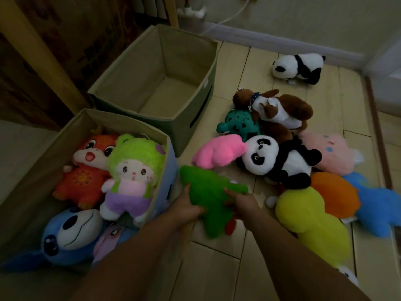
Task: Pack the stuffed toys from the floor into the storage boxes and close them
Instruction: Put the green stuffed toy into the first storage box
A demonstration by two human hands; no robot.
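A green stuffed toy (208,198) is held just right of the near storage box (121,121). My left hand (186,206) grips its left side and my right hand (243,203) grips its right side. The near box holds a red toy (86,170), a green-haired doll (132,170) and a blue toy (69,233). The far storage box (208,61) stands open with nothing inside. On the floor to the right lie a pink toy (219,149), a panda (280,161), a yellow toy (312,224), an orange toy (334,194) and a teal toy (238,124).
A second panda (299,67) lies apart near the back wall. A brown-and-white toy (280,109), a pale pink toy (329,151) and a blue toy (377,207) sit in the pile. Wooden furniture (54,51) stands left of the boxes.
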